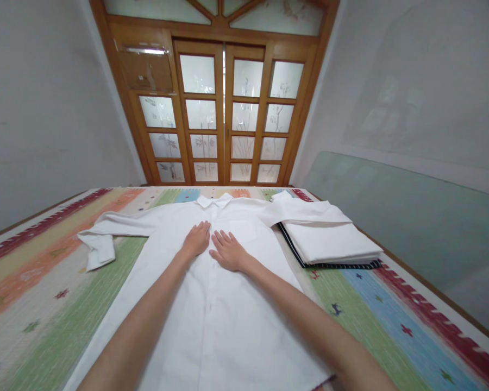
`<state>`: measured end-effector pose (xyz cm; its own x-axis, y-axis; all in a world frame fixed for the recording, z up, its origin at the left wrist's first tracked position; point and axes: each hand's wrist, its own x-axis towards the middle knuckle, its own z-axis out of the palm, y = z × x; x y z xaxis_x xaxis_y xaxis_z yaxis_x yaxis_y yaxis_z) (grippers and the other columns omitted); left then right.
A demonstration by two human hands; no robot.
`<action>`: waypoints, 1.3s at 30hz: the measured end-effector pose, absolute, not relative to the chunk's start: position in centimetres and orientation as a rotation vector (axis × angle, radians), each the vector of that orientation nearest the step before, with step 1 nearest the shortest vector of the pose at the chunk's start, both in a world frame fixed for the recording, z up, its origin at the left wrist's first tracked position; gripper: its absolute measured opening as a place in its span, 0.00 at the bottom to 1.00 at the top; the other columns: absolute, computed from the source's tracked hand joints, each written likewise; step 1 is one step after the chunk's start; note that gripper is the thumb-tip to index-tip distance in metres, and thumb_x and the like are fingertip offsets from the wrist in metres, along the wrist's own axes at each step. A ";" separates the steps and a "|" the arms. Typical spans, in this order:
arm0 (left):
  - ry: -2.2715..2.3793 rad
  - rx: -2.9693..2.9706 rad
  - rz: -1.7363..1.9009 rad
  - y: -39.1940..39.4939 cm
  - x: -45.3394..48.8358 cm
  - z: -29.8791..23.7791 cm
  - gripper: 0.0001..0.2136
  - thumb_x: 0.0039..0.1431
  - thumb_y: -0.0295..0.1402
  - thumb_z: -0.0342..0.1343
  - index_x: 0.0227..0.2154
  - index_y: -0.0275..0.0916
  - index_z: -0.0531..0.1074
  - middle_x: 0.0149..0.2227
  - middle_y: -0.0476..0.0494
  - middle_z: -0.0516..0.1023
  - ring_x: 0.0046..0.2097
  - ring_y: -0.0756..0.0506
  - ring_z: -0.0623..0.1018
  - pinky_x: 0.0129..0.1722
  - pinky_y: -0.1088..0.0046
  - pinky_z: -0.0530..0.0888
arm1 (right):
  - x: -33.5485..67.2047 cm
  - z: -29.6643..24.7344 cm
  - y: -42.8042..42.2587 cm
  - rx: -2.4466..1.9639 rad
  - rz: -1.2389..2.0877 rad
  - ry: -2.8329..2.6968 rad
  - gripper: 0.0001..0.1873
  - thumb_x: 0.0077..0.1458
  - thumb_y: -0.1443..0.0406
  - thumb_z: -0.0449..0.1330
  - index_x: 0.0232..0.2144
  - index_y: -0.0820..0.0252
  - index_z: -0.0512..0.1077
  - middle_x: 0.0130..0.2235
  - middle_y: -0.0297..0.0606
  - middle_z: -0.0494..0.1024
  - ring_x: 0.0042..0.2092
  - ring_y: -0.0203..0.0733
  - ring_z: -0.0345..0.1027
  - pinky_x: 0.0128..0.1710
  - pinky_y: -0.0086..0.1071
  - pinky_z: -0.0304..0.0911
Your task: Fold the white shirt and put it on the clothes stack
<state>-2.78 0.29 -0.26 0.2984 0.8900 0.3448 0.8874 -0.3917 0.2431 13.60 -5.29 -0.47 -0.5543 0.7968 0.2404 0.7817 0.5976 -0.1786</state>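
A white long-sleeved shirt [212,304] lies spread flat, collar away from me, on a striped multicoloured cloth [44,271]. My left hand [196,239] rests palm down on the shirt's chest, fingers stretched out and together. My right hand [227,251] lies flat beside it, fingers slightly spread. The two hands nearly touch near the button line. The shirt's left sleeve [100,239] stretches out with its cuff folded back. Its right sleeve [309,214] drapes over a stack of folded clothes.
A stack of folded white garments [334,244] with a dark striped piece underneath sits at the right of the shirt. A wooden door with frosted glass panes [224,119] stands behind the surface. Grey walls flank both sides.
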 end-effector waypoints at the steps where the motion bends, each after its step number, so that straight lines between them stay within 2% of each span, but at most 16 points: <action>1: 1.719 2.540 0.660 0.0 -2.9 -0.3 0.20 0.63 0.26 0.40 0.54 0.32 0.67 0.59 0.28 0.68 0.62 0.38 0.66 0.61 0.56 0.60 | 13.7 -0.5 -5.9 -1.267 0.069 -2.546 0.31 0.66 0.55 0.46 0.64 0.69 0.56 0.66 0.53 0.52 0.68 0.56 0.42 0.65 0.52 0.40; 6: 1.654 2.602 0.570 -1.8 -3.7 -0.3 0.22 0.64 0.28 0.40 0.60 0.36 0.63 0.62 0.33 0.65 0.65 0.38 0.63 0.61 0.55 0.59 | 14.0 -0.6 -9.6 -1.108 0.078 -2.591 0.35 0.65 0.54 0.47 0.64 0.77 0.54 0.66 0.60 0.51 0.68 0.58 0.40 0.65 0.52 0.39; 9: 1.605 2.634 0.523 -2.8 -4.3 -0.3 0.22 0.64 0.29 0.40 0.60 0.41 0.63 0.63 0.38 0.65 0.65 0.39 0.62 0.62 0.55 0.59 | 14.4 -0.2 -12.0 -0.975 0.167 -2.639 0.37 0.64 0.53 0.49 0.64 0.77 0.54 0.66 0.61 0.50 0.68 0.56 0.39 0.66 0.49 0.38; 12: 1.568 2.671 0.463 -3.7 -4.5 -0.5 0.22 0.63 0.28 0.40 0.59 0.42 0.65 0.63 0.39 0.65 0.65 0.40 0.61 0.62 0.55 0.59 | 14.9 0.3 -13.4 -0.763 0.339 -2.659 0.29 0.63 0.58 0.51 0.62 0.68 0.61 0.65 0.51 0.58 0.67 0.48 0.48 0.66 0.45 0.41; 14: 1.562 2.689 0.419 -4.3 -4.5 -0.5 0.22 0.64 0.28 0.39 0.59 0.40 0.64 0.64 0.39 0.64 0.66 0.40 0.60 0.63 0.55 0.58 | 15.2 0.3 -13.4 -0.713 0.442 -2.561 0.23 0.62 0.65 0.49 0.57 0.63 0.67 0.61 0.45 0.66 0.63 0.43 0.57 0.65 0.41 0.48; 17: 1.556 2.706 0.393 -5.3 -4.4 -0.2 0.22 0.64 0.29 0.39 0.60 0.39 0.63 0.64 0.39 0.62 0.66 0.40 0.60 0.63 0.55 0.58 | 15.3 0.0 -11.6 -0.853 0.447 -2.331 0.22 0.60 0.69 0.47 0.53 0.67 0.71 0.57 0.48 0.71 0.60 0.43 0.62 0.61 0.40 0.55; 20: 1.561 2.689 0.395 -6.0 -4.2 0.4 0.22 0.65 0.28 0.39 0.60 0.37 0.62 0.64 0.39 0.62 0.66 0.41 0.59 0.64 0.55 0.58 | 15.0 -0.6 -8.0 -1.020 0.334 -2.251 0.24 0.62 0.67 0.47 0.57 0.75 0.66 0.61 0.56 0.64 0.64 0.49 0.56 0.64 0.46 0.51; 25: 1.576 2.653 0.426 -6.5 -3.9 1.0 0.22 0.64 0.27 0.40 0.59 0.37 0.65 0.63 0.38 0.64 0.66 0.41 0.61 0.64 0.55 0.59 | 14.0 -0.7 -1.4 -1.235 0.189 -2.267 0.27 0.65 0.64 0.44 0.62 0.77 0.58 0.66 0.57 0.51 0.68 0.51 0.43 0.66 0.47 0.46; 30: 1.593 2.668 0.432 -6.5 -3.9 0.9 0.21 0.64 0.26 0.42 0.58 0.37 0.66 0.62 0.37 0.65 0.65 0.40 0.61 0.63 0.54 0.59 | 12.3 0.0 3.0 -1.402 0.083 -2.368 0.28 0.67 0.63 0.42 0.63 0.78 0.56 0.66 0.57 0.51 0.68 0.53 0.42 0.65 0.46 0.43; 34: 1.559 2.681 0.509 -6.4 -3.9 0.6 0.20 0.63 0.26 0.44 0.56 0.39 0.68 0.61 0.38 0.67 0.64 0.40 0.63 0.63 0.53 0.61 | 11.2 0.2 5.1 -1.424 0.057 -2.451 0.27 0.68 0.62 0.42 0.62 0.77 0.58 0.65 0.57 0.55 0.67 0.50 0.47 0.65 0.43 0.43; 39: 1.575 2.669 0.572 -6.3 -3.8 0.1 0.20 0.62 0.25 0.45 0.55 0.40 0.69 0.60 0.38 0.68 0.64 0.39 0.64 0.62 0.52 0.61 | 10.6 0.4 6.9 -1.476 0.072 -2.489 0.29 0.68 0.61 0.41 0.63 0.77 0.56 0.66 0.56 0.53 0.68 0.49 0.45 0.65 0.42 0.42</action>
<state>-3.84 -6.25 0.14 0.4347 0.8448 0.3121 0.8483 -0.5005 0.1731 10.63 6.92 0.41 -0.4573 0.8698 0.1855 0.8576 0.4865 -0.1670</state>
